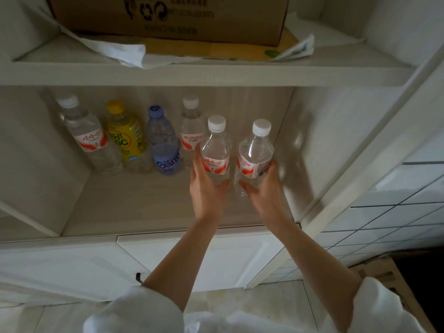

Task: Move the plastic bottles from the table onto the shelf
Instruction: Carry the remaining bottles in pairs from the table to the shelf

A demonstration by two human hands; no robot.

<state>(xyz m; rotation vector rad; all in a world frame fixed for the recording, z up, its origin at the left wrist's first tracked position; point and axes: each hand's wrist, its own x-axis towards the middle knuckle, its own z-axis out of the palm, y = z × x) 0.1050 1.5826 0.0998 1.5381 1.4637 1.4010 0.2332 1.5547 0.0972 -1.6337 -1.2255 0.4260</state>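
Both arms reach up from the bottom of the frame into the open middle shelf (pixel 149 207) of a white cabinet. The left hand (pixel 204 186) has its grip wrapped around the lower body of a clear bottle with a white cap and red label (pixel 215 152), thumb on the right side of the bottle. The right hand (pixel 266 188) has its grip clamped round a second clear bottle (pixel 255 157) of the same kind, just beside the first, in the centre of the frame. Whether their bases touch the shelf board I cannot tell.

Behind them, toward the left, four more bottles stand in a row on the shelf: a clear one with a red label (pixel 86 133), a yellow bottle (pixel 126 133), a blue-capped bottle (pixel 163 143), and another clear red-labelled one (pixel 191 126) partly hidden by the left-hand bottle.

On the upper shelf, at the top of the frame, sits a cardboard box (pixel 168 18) with loose white paper (pixel 115 50) under it.
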